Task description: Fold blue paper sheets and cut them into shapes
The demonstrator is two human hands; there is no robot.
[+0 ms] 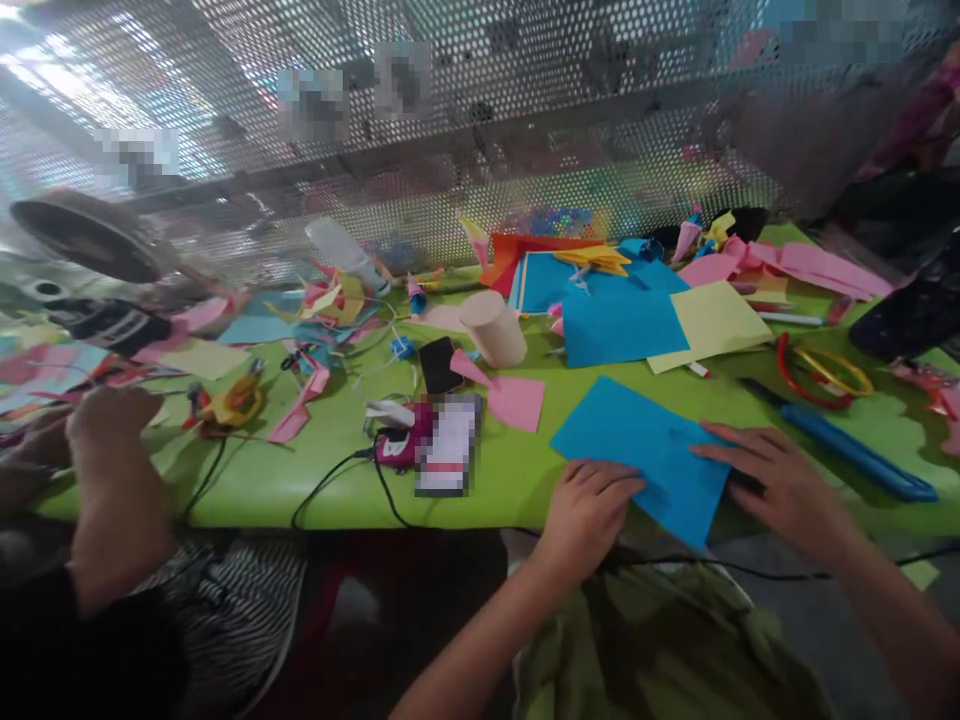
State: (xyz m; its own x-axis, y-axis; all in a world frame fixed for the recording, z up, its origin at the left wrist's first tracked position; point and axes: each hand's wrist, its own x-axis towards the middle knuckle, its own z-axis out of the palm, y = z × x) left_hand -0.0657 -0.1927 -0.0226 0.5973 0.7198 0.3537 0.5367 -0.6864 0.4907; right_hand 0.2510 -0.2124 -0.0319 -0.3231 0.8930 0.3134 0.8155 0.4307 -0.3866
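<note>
A blue sheet of paper (637, 440) lies flat and turned at an angle near the front edge of the green table (330, 505). My left hand (592, 505) rests on the sheet's lower left edge, its fingers bent and held close together. On the right edge of the same sheet is my right hand (772, 480), fingers spread, some on top of the paper and the thumb side lower near the edge. Just behind the sheet lie another blue sheet (622, 325) and a pale yellow sheet (720, 320). A pink paper piece (517, 400) is to the left.
A blue cutter (862, 455) lies to the right, beside red and yellow rings (825, 375). Left of the sheet are a phone (448, 450), a cup-like roll (495, 330), cables and yellow pliers (232, 405). Another person's arm (116, 490) reaches in at the far left.
</note>
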